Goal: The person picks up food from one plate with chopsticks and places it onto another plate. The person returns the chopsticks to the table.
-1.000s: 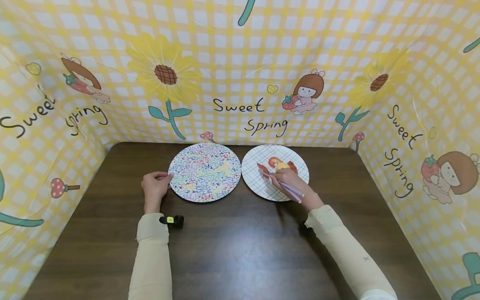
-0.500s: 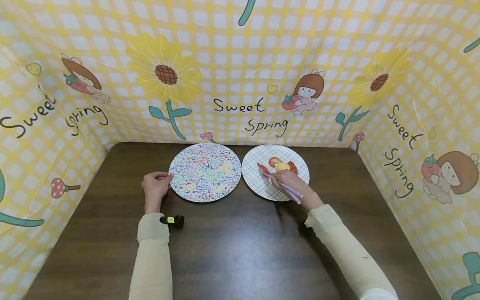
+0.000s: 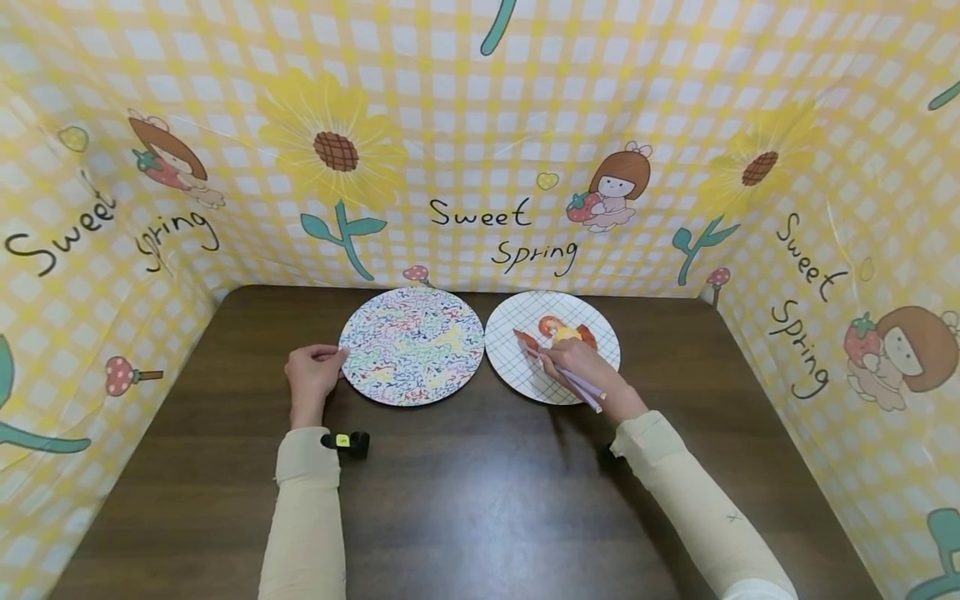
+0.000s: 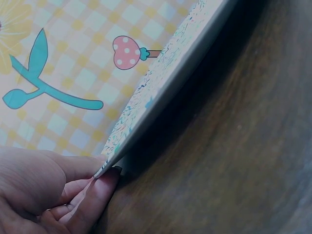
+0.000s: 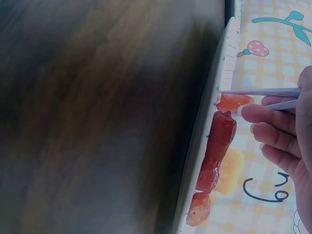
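Note:
My left hand (image 3: pixel 311 383) pinches the left rim of a round plate (image 3: pixel 405 354) covered in multicoloured squiggles. In the left wrist view, thumb above and fingers below grip that rim. My right hand (image 3: pixel 588 367) holds a pair of lilac chopsticks (image 3: pixel 583 385) over a white plate with a grid pattern (image 3: pixel 510 367). Their tips are at a small reddish-orange food piece (image 5: pixel 234 102). Beside it lie a long glossy red-brown piece (image 5: pixel 219 151), a yellow piece (image 3: pixel 564 332) and an orange curl resembling a shrimp (image 3: pixel 550 323). My right hand partly hides the food in the head view.
Both plates stand side by side, nearly touching, near the back of a dark wooden table (image 3: pixel 465 500). Yellow checked cloth (image 3: pixel 480 125) printed with flowers walls in the back and both sides. A black wrist camera (image 3: pixel 348 443) sits on my left wrist.
The head view has shifted very slightly, so the scene sits a touch lower. Both hands keep their places, and the chopsticks stay at the reddish piece.

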A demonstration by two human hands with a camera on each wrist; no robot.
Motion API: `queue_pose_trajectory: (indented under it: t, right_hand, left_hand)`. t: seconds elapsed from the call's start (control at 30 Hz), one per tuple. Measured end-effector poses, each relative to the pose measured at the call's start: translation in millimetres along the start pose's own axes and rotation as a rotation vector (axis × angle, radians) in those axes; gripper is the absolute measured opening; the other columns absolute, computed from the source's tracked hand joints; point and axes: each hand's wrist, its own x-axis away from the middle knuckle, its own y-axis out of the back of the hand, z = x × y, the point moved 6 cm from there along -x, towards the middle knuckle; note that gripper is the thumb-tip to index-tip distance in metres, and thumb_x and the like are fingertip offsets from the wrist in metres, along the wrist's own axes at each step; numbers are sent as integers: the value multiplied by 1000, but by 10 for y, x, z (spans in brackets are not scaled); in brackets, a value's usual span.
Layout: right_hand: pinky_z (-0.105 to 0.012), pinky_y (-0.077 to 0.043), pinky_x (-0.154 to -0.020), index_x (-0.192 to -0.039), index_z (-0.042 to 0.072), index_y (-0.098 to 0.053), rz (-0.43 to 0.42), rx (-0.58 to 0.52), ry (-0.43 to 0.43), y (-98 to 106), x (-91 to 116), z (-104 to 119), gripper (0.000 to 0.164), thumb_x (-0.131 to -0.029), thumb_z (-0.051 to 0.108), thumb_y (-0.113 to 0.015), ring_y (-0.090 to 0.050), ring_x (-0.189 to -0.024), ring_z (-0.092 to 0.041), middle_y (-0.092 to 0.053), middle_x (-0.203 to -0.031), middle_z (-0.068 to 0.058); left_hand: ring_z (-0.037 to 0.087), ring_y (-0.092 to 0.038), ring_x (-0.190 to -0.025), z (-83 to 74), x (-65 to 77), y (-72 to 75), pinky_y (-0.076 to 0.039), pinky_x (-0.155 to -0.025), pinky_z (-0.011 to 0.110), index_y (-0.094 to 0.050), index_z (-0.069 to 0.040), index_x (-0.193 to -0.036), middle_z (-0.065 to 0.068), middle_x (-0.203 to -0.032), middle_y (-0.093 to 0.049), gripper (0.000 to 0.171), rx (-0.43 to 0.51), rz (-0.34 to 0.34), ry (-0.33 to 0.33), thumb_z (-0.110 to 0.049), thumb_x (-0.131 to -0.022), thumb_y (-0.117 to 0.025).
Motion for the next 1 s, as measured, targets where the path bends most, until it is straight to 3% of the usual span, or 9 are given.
queue_pose_trajectory:
  t: [0.17, 0.33, 0.6, 1.0]
  right_hand:
    - [-37, -51, -59, -77, 2, -66, 21, -5, -42, 0, 7, -20, 18, -94, 2, -60, -60, -62, -22, -61, -66, -7]
    - [-37, -50, -59, -70, 4, -60, 64, -17, -79, -38, -6, -44, 28, -97, 4, -56, -61, -62, -22, -62, -65, -7]
    - [-39, -54, -72, -75, 3, -67, 161, -8, -169, -125, -39, -110, 32, -101, 6, -48, -66, -68, -24, -68, -71, -11]
    - [-42, -55, -67, -69, 9, -59, 90, -41, -167, -140, -99, -102, 34, -102, 8, -51, -70, -72, -27, -70, -73, -10]
  left_hand:
    - [-1, -63, -56, 5, 4, -1, -52, -55, 18, -72, 3, -119, 21, -108, -74, 36, -3, -4, 7, -24, -96, -71]
    - [0, -64, -57, 11, 7, -5, -52, -56, 18, -72, 3, -119, 22, -109, -73, 35, 1, -1, 11, -24, -96, -71]
    - [0, -64, -56, 13, 3, -5, -53, -56, 19, -72, 3, -118, 23, -109, -73, 35, 8, -18, 1, -24, -96, -72]
    - [1, -65, -58, -12, 27, 15, -52, -56, 18, -72, 3, -118, 22, -108, -74, 35, 5, 7, 4, -25, -96, -72]
